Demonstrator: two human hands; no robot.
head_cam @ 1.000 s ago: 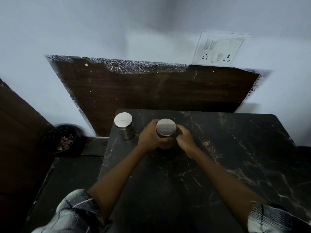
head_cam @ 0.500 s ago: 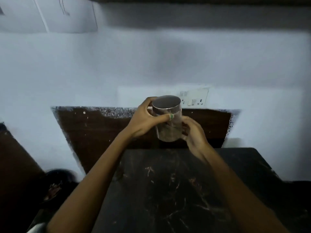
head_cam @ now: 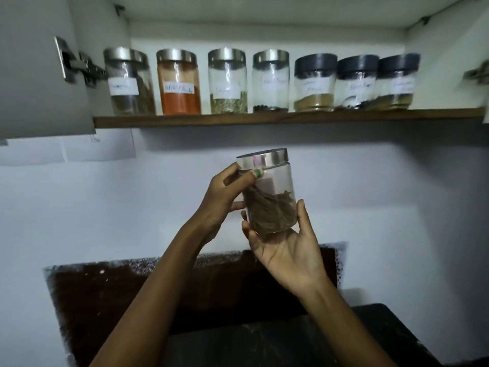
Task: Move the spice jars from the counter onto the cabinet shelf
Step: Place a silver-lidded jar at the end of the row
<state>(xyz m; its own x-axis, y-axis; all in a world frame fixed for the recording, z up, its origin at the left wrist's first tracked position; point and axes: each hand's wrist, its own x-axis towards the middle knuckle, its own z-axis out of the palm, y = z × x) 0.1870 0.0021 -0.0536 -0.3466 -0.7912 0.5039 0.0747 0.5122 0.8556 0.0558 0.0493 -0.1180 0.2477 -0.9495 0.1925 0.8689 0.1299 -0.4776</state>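
Note:
I hold a clear glass spice jar (head_cam: 272, 197) with a steel lid and dried brown leaves inside, raised in front of the white wall below the cabinet shelf (head_cam: 288, 118). My left hand (head_cam: 225, 200) grips its upper side, thumb just under the lid. My right hand (head_cam: 285, 245) cups its base from below, fingers curled round the bottom. The wooden shelf carries a row of several labelled jars (head_cam: 227, 80), some with steel lids, some with dark lids. The second jar on the counter is out of view.
The cabinet door (head_cam: 39, 67) stands open at the left with its hinge showing; another hinge is at the right edge. The dark marble counter (head_cam: 370, 337) lies at the bottom, with a brown wooden backboard (head_cam: 119, 295) behind it.
Both hands have lifted the jar off the counter and up toward the shelf. The view tilted upward, so the shelf and its jars came into sight and the other jar dropped out.

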